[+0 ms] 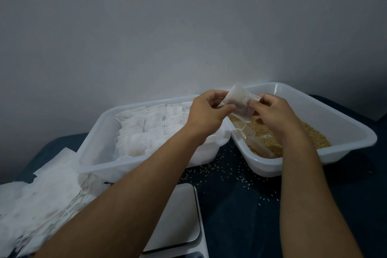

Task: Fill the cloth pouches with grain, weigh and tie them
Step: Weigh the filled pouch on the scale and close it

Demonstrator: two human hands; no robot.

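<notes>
A small white cloth pouch (238, 102) is held up in the air between both hands, over the near-left corner of the grain tray. My left hand (207, 111) pinches its left edge. My right hand (272, 111) pinches its right edge, and a drawstring hangs down below the pouch. The right white tray (343, 130) holds brown grain (314, 138) and a clear scoop-like piece. The left white tray (92, 132) is packed with several rows of filled white pouches (150, 128). A flat scale (178, 216) lies near the front, partly hidden by my left forearm.
A pile of flat empty white pouches (41, 201) lies at the front left on the dark blue table cover (240, 216). Spilled grains (219, 172) are scattered between the trays and the scale. A grey wall stands right behind the trays.
</notes>
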